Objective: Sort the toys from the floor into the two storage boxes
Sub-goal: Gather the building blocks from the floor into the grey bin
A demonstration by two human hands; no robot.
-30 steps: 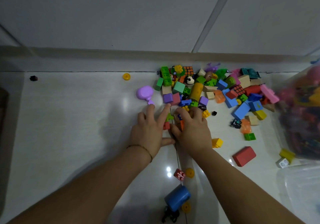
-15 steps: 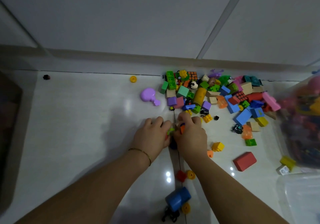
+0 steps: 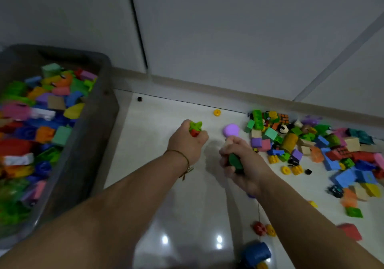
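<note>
Up off the pile now, at frame centre: left hand [image 3: 185, 144] clenching green-and-red plastic pieces [image 3: 195, 127], right hand [image 3: 247, 167] gripping dark green plastic block [image 3: 234, 161].

One head-worn wide-angle camera looks forward and down, close above the floor [image 3: 158, 121], facing the wall [image 3: 228, 40].

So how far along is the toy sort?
Roughly midway. Done: the grey box holds many bricks. In hand: the left hand grips green and red pieces, the right hand a dark green piece. Left: the big pile at right, plus strays like the purple toy, yellow ring and blue cylinder.
</note>
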